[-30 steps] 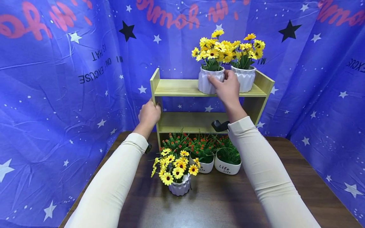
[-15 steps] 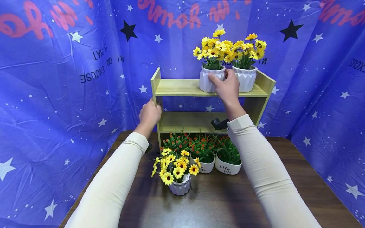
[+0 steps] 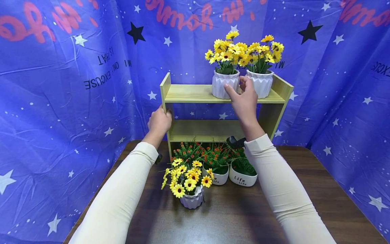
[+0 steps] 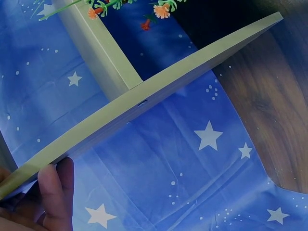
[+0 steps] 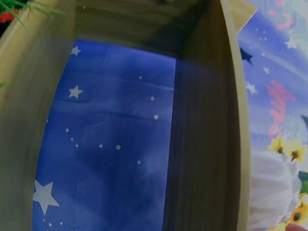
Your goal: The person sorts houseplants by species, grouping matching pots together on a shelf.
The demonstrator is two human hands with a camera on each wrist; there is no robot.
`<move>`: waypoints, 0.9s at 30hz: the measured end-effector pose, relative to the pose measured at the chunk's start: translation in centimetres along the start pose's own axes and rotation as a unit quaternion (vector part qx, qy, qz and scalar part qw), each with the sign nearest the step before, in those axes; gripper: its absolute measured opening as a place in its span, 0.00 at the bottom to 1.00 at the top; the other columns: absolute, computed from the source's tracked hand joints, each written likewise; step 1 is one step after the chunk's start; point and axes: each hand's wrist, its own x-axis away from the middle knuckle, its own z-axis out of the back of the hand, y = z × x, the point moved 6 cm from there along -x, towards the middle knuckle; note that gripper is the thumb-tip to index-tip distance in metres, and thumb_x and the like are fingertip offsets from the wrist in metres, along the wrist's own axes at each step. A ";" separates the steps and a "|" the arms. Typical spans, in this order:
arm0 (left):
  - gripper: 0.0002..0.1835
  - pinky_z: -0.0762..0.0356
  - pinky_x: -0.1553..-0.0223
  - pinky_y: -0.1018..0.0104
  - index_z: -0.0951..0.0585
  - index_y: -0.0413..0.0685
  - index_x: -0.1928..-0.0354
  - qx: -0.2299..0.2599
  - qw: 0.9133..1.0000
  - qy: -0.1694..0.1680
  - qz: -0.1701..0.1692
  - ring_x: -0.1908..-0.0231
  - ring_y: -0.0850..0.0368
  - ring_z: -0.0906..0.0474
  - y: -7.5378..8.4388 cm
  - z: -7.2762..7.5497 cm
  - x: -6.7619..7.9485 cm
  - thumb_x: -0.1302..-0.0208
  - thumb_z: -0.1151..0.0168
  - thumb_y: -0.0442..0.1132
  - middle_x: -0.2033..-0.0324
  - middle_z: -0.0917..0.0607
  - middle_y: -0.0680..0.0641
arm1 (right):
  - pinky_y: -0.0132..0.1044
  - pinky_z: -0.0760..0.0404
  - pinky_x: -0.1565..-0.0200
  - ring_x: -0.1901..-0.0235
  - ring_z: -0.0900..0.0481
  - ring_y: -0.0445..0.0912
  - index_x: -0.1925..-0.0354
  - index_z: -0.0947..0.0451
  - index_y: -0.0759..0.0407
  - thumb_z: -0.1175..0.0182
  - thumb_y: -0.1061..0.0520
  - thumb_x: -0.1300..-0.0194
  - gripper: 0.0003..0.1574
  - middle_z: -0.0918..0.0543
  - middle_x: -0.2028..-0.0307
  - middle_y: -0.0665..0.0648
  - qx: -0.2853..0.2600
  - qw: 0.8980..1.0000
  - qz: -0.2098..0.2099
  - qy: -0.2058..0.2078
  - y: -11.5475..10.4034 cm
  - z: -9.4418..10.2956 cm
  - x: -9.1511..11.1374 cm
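My left hand (image 3: 159, 122) grips the left side panel of a pale wooden shelf (image 3: 189, 93); in the left wrist view, the thumb and fingers (image 4: 50, 195) lie on either side of the panel's edge. On the top board, my right hand (image 3: 246, 101) is by a white fluted flowerpot (image 3: 221, 84) with yellow daisies. Its thumb overlaps the pot's front in the head view, and its fingers are spread loosely at the pot's right. A matching daisy pot (image 3: 261, 84) stands right of it. In the right wrist view the pot (image 5: 272, 190) shows beside the board, with only a fingertip visible.
A third daisy pot (image 3: 192, 198) stands on the dark wooden table (image 3: 225, 217) in front. White "Life" planters (image 3: 243, 178) with red-flowered greenery sit at the shelf's bottom. A blue starry curtain (image 3: 76, 128) surrounds the table. The middle board (image 3: 201, 130) lies below the top one.
My right hand has loosened from the left daisy pot on the top board and shifted slightly right and down. The pot stays in place. My left hand still holds the side panel.
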 end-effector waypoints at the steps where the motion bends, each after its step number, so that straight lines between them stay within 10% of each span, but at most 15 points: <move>1: 0.18 0.26 0.55 0.40 0.25 0.53 0.41 0.000 1.000 -0.001 0.000 0.51 0.34 0.21 0.0 0.0 0.0 0.24 0.55 0.50 0.48 0.17 0.37 | 0.41 0.28 0.39 0.35 0.31 0.46 0.35 0.32 0.57 0.31 0.41 0.38 0.41 0.26 0.35 0.55 -0.005 1.000 0.010 0.007 0.0 0.2 0.5; 12: 0.21 0.25 0.56 0.40 0.25 0.51 0.38 0.002 1.000 -0.003 -0.001 0.52 0.34 0.20 0.1 0.0 0.0 0.24 0.55 0.50 0.51 0.16 0.37 | 0.45 0.25 0.43 0.39 0.27 0.48 0.38 0.28 0.63 0.30 0.50 0.38 0.35 0.23 0.40 0.57 -0.059 0.995 0.078 0.033 2.0 2.0 7.0; 27: 0.20 0.25 0.56 0.38 0.26 0.52 0.38 0.005 1.000 0.000 -0.002 0.52 0.33 0.20 0.1 0.0 0.0 0.24 0.54 0.50 0.49 0.17 0.36 | 0.51 0.28 0.42 0.39 0.26 0.52 0.36 0.30 0.66 0.32 0.62 0.37 0.32 0.23 0.40 0.60 -0.087 0.995 0.029 -0.045 5.2 0.7 16.3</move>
